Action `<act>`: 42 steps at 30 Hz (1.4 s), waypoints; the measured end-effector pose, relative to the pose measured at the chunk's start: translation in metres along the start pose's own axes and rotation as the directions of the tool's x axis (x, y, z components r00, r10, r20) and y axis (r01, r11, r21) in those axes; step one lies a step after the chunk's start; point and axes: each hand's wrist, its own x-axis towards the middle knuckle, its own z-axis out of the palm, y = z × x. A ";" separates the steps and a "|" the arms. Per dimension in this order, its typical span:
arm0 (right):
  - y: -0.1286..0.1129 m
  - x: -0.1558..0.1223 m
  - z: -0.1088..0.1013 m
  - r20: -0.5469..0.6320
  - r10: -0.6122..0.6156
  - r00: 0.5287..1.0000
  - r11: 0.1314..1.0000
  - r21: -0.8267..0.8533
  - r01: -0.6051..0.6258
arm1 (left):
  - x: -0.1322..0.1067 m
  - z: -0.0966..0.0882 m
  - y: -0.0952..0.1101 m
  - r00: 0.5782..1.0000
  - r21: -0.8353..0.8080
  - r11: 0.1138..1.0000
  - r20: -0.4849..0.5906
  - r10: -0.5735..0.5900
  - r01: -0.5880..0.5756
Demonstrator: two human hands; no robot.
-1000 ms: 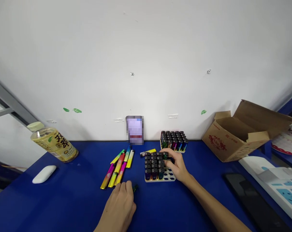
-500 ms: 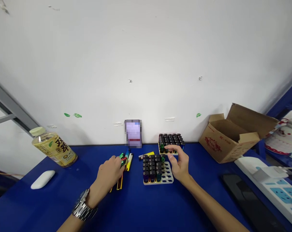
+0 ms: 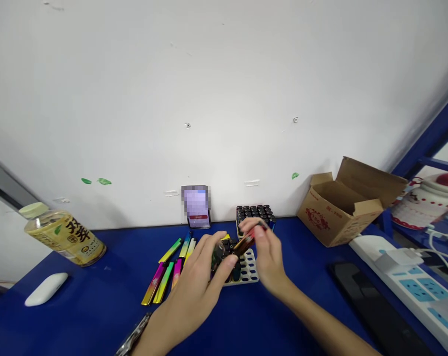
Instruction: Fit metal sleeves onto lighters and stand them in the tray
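Observation:
My right hand [image 3: 270, 254] pinches a red and gold lighter [image 3: 245, 241], tilted above a white tray with holes [image 3: 250, 272]. Its lower end lies close to the thumb of my left hand [image 3: 205, 279]; whether they touch I cannot tell. My left hand's fingers and thumb are apart, arched over the left part of the tray. Black-topped lighters [image 3: 236, 271] stand upright there, partly hidden, and something dark between thumb and fingers is too blurred to make out. To the left lie several loose colourful lighters [image 3: 163, 282]. A second group of upright lighters [image 3: 259, 212] stands behind.
A phone with a lit screen [image 3: 197, 207] leans on the wall. On the left are a drink bottle [image 3: 66, 235] and a white case [image 3: 46, 289]. An open cardboard box [image 3: 335, 212], a dark phone [image 3: 376, 306] and a power strip [image 3: 405, 282] occupy the right.
My left hand has moved right from the loose lighters to the tray. My right hand, earlier without a visible lighter, now grips the red and gold one. The view has shifted slightly.

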 end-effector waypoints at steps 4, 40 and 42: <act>0.036 -0.005 -0.024 -0.164 0.067 0.984 0.986 -0.137 -0.090 | 0.003 0.006 -0.009 0.994 -0.268 0.959 -0.027 -0.104 0.093; 0.058 -0.018 -0.034 0.158 0.256 0.954 0.766 -0.635 -0.101 | 0.005 0.010 0.002 0.990 -0.042 0.998 -0.131 -0.057 0.052; 0.055 -0.018 -0.034 0.126 0.195 0.973 0.815 -0.573 -0.090 | 0.005 0.012 0.003 0.987 -0.033 0.997 -0.146 -0.072 0.068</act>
